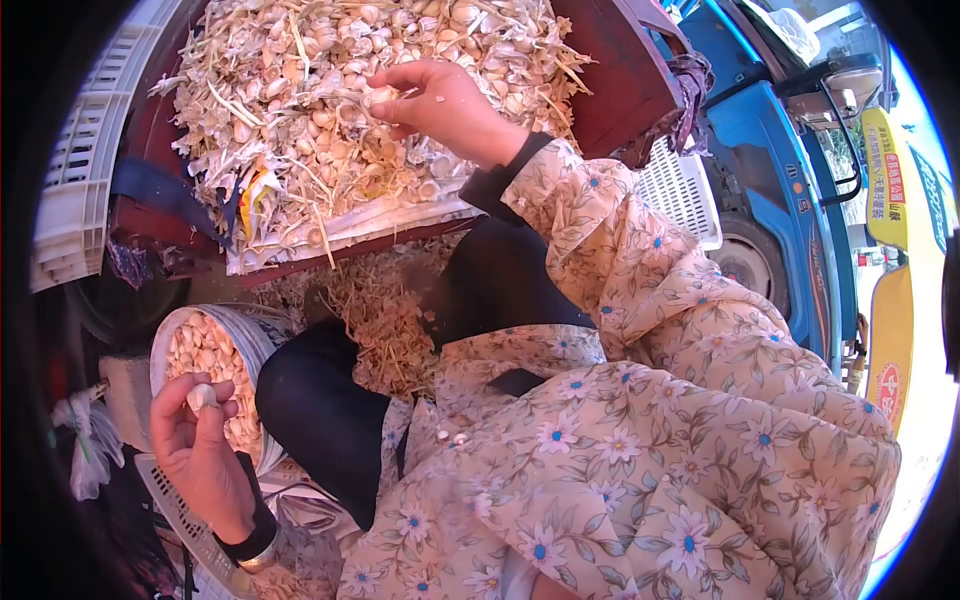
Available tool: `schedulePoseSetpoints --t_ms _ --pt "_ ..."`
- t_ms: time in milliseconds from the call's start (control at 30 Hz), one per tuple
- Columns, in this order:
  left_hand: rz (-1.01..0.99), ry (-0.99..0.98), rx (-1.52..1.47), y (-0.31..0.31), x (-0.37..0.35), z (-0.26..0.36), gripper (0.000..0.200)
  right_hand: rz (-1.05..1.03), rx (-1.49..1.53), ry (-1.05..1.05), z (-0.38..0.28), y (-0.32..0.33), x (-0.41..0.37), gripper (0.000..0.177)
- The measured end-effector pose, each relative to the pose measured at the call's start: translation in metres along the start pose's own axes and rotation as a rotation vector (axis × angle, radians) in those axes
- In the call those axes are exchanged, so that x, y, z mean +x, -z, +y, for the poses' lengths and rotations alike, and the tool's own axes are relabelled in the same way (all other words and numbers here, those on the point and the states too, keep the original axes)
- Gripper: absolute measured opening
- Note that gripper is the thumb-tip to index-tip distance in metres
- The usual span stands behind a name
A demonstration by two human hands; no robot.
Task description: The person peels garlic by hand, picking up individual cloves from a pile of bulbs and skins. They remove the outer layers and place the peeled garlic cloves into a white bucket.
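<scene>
My left hand point(205, 465) is closed around a pale garlic clove point(202, 398), pinched between thumb and fingers. It hovers beside and above a white bucket point(272, 335) nearly full of loose garlic cloves point(205, 350). Over a heap of garlic cloves and dry skins point(330, 110), my right hand point(440, 105) pinches another garlic clove between its thumb and forefinger. Straw-like stalks and papery husks are mixed through the heap, which lies in a dark red bin point(620, 75) in front of me.
White plastic crates point(85, 150) stand left of the bin, with another white crate point(680, 190) on its right. Husks and stalks point(385, 320) litter the ground between my knees. A clear plastic bag point(88, 440) hangs at lower left. A blue vehicle point(770, 180) stands at the right.
</scene>
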State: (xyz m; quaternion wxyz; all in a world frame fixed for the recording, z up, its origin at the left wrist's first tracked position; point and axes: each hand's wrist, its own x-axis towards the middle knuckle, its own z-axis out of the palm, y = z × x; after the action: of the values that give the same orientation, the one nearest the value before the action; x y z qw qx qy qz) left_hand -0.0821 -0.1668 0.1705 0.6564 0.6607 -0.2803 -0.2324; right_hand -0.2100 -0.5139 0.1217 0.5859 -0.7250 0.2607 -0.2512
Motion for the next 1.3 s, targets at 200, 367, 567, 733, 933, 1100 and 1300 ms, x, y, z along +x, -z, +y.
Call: schedulePoseSetpoints --t_ms 200,367,567,733,933,1100,1300 --pt "0.394 0.19 0.19 0.115 0.001 -0.131 0.012 -0.06 0.282 -0.096 -0.002 -0.007 -0.051 0.028" --pt "0.469 0.33 0.262 0.13 -0.001 -0.181 0.025 -0.172 0.393 -0.197 0.005 -0.025 -0.082 0.027" --pt "0.448 0.166 1.013 0.148 0.017 -0.179 0.038 -0.274 0.258 -0.075 0.012 -0.044 -0.101 0.026" --pt "0.116 0.133 0.196 -0.022 0.008 -0.069 0.033 -0.26 -0.013 0.336 0.002 -0.058 -0.109 0.033" --pt "-0.177 0.207 -0.406 -0.113 -0.014 -0.057 0.029 -0.298 0.046 0.223 -0.02 -0.059 -0.129 0.019" --pt "-0.193 0.242 -0.366 -0.116 -0.02 -0.054 0.021 -0.319 0.082 0.174 -0.019 -0.052 -0.138 0.017" --pt "-0.223 0.399 -0.38 -0.11 -0.022 -0.053 0.018 -0.516 0.111 0.027 -0.018 -0.043 -0.137 0.016"
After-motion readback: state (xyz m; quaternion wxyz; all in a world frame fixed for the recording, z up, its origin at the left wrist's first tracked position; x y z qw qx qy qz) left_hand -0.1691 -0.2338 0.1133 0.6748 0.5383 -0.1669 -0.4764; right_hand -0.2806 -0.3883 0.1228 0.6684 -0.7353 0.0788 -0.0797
